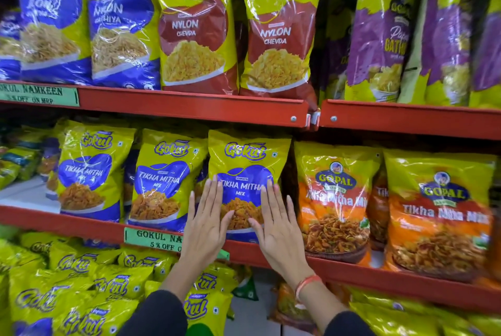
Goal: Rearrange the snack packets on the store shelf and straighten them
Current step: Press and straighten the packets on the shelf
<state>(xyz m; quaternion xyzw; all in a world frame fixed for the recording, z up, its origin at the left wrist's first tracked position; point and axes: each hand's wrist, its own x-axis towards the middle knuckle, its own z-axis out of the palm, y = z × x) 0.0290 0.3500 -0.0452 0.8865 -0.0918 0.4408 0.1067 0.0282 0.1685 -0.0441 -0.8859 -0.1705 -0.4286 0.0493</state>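
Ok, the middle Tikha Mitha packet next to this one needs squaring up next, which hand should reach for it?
Probably the left hand. It lies flat on the held packet at the edge nearest the middle packet; the right hand sits on the far side, towards the orange packets.

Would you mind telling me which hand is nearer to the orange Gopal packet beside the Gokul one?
Right. The right hand lies flat on the Gokul Tikha Mitha packet, just left of the Gopal packet. The left hand is farther left, on that Gokul packet's other edge.

Red metal store shelves (189, 107), tiered
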